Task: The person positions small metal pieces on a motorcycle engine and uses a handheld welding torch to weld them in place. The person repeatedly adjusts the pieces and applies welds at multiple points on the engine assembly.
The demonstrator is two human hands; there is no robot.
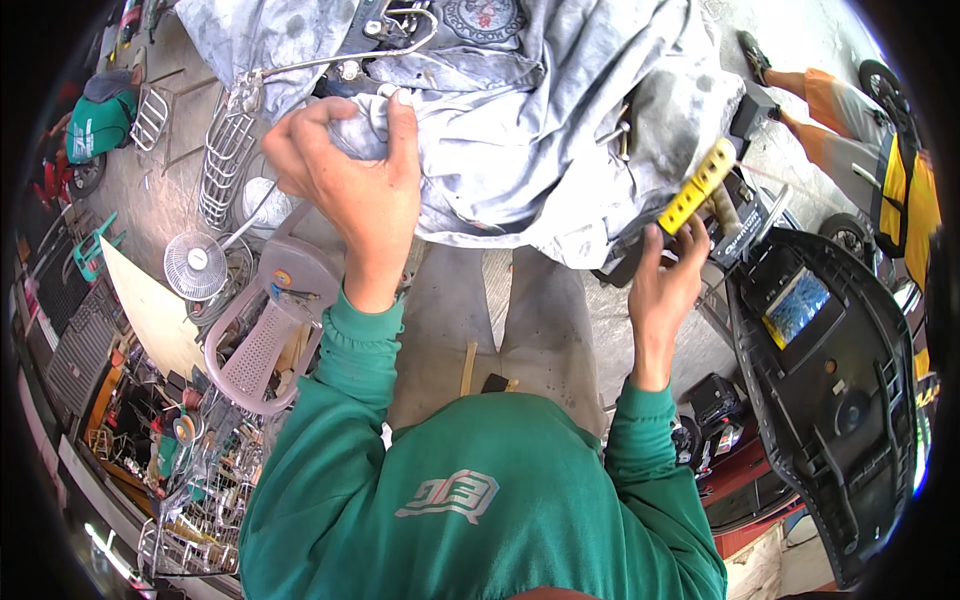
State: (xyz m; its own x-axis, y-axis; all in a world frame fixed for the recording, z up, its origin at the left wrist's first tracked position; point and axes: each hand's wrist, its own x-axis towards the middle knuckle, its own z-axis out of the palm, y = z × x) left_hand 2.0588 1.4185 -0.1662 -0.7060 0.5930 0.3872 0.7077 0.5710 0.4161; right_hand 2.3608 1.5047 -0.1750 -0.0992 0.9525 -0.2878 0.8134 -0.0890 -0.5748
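A crumpled light grey cloth [500, 160], stained in places, is draped over the work in front of me. At its left part, my left hand [345, 185] has its fingers bent and its thumb pressed against the fabric, gathering a fold between them. My right hand [667, 285], to the right of the cloth, grips the lower end of a yellow bar-shaped tool with dark slots [697, 187]. The tool tilts up and to the right; its exact kind is unclear. Metal parts and a bent rod [350, 62] show past the left hand.
At left are a plastic chair [250, 370] with small tools on it, a fan [195, 266] and a wire rack [222, 165]. A large black plastic panel [830, 400] with a blue packet [797, 308] lies at right. Another person's legs [830, 120] show at far right.
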